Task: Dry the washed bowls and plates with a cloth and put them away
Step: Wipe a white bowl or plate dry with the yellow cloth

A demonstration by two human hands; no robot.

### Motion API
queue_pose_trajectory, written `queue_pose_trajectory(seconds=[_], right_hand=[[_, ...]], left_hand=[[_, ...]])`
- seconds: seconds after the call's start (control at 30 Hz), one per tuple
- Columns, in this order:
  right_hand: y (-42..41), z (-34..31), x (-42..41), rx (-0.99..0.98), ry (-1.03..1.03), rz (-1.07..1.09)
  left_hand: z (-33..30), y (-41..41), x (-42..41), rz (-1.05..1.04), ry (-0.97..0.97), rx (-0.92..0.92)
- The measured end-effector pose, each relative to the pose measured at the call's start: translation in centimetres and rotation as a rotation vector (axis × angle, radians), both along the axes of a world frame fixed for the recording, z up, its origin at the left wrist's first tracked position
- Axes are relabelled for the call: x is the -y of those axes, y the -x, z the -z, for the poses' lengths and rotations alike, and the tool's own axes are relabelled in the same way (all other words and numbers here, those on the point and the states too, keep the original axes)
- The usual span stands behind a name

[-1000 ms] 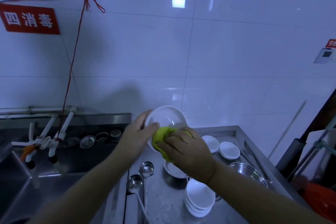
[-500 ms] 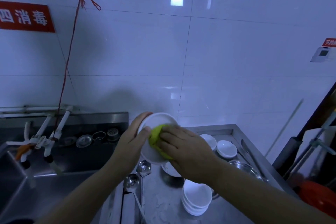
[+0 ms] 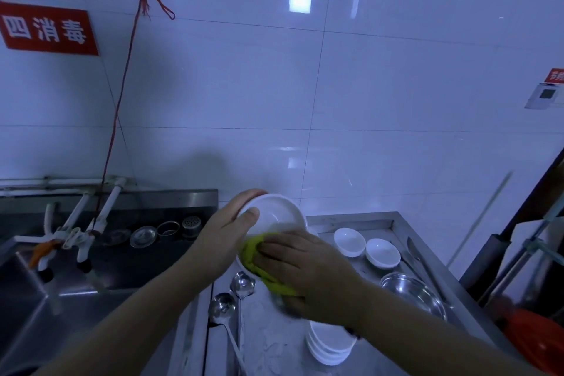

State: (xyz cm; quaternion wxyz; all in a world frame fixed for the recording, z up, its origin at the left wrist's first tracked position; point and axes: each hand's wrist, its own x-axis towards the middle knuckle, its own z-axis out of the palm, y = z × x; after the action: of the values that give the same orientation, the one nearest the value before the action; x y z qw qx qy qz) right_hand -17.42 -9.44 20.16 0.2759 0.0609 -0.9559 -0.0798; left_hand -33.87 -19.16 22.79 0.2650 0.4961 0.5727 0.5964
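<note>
A white bowl (image 3: 276, 214) is held up above the steel counter, its inside facing me. My left hand (image 3: 225, 235) grips its left rim, thumb inside and fingers behind. A yellow-green cloth (image 3: 256, 256) lies against the bowl's lower part, pressed there by my right hand (image 3: 305, 272), whose fingers lie over the cloth and hold it. A stack of white bowls (image 3: 329, 345) stands on the counter below my right wrist. Two more small white bowls (image 3: 349, 241) (image 3: 383, 252) sit at the back right.
Two steel ladles (image 3: 242, 284) (image 3: 222, 308) lie on the counter (image 3: 274, 345) left of the stack. A steel bowl (image 3: 412, 293) and long utensils (image 3: 421, 265) are on the right. A sink (image 3: 36, 299) with taps (image 3: 76, 232) and strainers fills the left. Something orange (image 3: 537, 342) is at the far right.
The bowl has tilted so its inside shows again, and my right hand with the cloth has slid from the bowl's middle down to its lower edge.
</note>
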Motion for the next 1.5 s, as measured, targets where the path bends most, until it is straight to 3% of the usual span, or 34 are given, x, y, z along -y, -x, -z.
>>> queue_pose_trajectory(seconds=[0.1,0.2,0.23,0.3,0.4,0.53,0.6,0.67,0.83,0.9,0.97,1.13,1.3,1.43,1.5], right_hand=[[-0.3,0.2,-1.3,-0.062,-0.196,-0.050],[0.0,0.6,-1.3,-0.122,-0.168,-0.071],[0.0,0.8,-1.3,-0.111,-0.134,-0.064],[-0.3,1.0,-1.3,-0.068,-0.041,-0.026],[-0.8,0.9,-1.6,0.011,0.080,0.019],[-1.2,1.0,-1.6,0.106,0.311,0.022],[-1.6,1.3,-1.7,0.086,0.365,0.025],[-2.2,1.7,-2.1,0.003,0.373,0.031],[-2.7,1.8,-2.7,-0.493,0.616,0.221],[-1.8,1.5,-2.3,-0.519,0.610,0.229],[-0.6,1.4,-1.5,-0.467,0.616,0.205],[0.7,2.3,0.4,-0.469,0.418,0.162],[0.9,2.1,0.5,-0.485,0.236,0.190],[2.0,-0.1,-0.5,-0.510,0.415,0.204],[2.4,-1.2,-1.1,-0.567,0.698,0.164]], left_hand=[[-0.5,0.5,-0.3,0.078,0.161,0.006],[-0.9,1.3,-0.4,0.169,0.315,-0.010],[-0.8,1.7,-0.4,0.171,0.354,-0.125],[-0.2,2.6,-0.2,0.098,0.390,-0.528],[0.5,3.0,0.5,0.018,0.179,-1.051],[1.4,2.5,0.5,0.197,-0.026,-1.340],[1.8,2.5,0.1,0.205,-0.009,-1.445],[2.4,2.7,0.4,0.245,0.083,-1.290],[3.8,2.2,1.7,0.175,0.235,-0.322],[3.9,0.9,1.3,0.185,0.201,0.057],[3.9,-0.4,0.8,0.226,0.117,0.266],[3.4,-2.0,-0.5,0.212,-0.010,0.518],[3.2,-2.6,-0.6,0.279,-0.040,0.491],[2.9,-2.3,-0.6,0.256,-0.066,0.408],[2.7,-1.8,-0.5,0.240,-0.065,0.415]])
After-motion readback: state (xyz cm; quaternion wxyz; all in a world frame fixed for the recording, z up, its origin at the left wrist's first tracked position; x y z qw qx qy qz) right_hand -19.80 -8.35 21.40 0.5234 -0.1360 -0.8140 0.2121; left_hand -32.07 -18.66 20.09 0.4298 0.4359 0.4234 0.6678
